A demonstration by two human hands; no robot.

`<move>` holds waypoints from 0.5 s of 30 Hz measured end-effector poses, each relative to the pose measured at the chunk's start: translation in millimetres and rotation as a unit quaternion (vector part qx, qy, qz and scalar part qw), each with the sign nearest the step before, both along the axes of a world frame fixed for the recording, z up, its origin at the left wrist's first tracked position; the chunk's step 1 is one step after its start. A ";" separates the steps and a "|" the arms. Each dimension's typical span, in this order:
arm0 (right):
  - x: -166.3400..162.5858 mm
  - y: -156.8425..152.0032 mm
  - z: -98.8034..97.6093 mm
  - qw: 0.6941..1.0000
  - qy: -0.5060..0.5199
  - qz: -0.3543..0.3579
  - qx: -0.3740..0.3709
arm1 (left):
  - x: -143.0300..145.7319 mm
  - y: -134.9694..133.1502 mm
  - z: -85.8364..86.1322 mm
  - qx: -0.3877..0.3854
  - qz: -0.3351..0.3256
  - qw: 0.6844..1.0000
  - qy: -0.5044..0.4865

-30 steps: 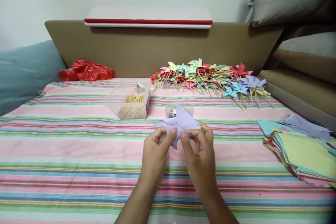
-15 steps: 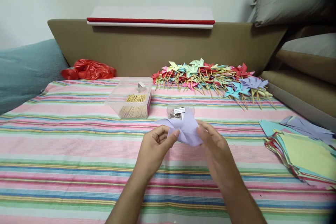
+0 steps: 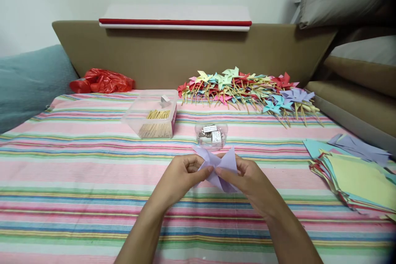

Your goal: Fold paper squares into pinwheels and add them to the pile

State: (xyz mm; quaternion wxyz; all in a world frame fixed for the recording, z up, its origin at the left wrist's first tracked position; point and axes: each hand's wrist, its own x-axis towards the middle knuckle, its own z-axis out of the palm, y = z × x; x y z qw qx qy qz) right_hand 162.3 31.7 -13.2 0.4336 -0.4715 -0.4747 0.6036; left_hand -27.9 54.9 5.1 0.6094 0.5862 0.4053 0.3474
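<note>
A purple paper pinwheel [image 3: 228, 161], without a stick, is held between both hands above the striped cloth. My left hand [image 3: 182, 175] pinches it from the left, thumb tip close to its centre. From the right, my right hand [image 3: 244, 175] grips it too, its thumb also pressed near the middle where the folded points meet. Fingers behind the paper are partly hidden. Just beyond the pinwheel sits a clear round container [image 3: 211, 135] with small dark metal pieces and white labels inside.
A clear plastic box [image 3: 131, 117] of wooden sticks stands left of centre. Finished pinwheels [image 3: 235, 86] on sticks lie heaped at the back. Coloured paper sheets [image 3: 361, 173] are stacked at the right. A red plastic bag [image 3: 108, 81] rests at the back left.
Both hands have moved slightly down with the pinwheel, uncovering the round container. The right thumb has come in from the right edge to the centre, bringing a paper point with it.
</note>
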 end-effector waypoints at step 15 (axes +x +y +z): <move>-13.4 4.4 -9.5 0.989 0.093 -0.116 0.009 | 1.7 1.4 -1.2 -0.020 0.055 0.995 -0.086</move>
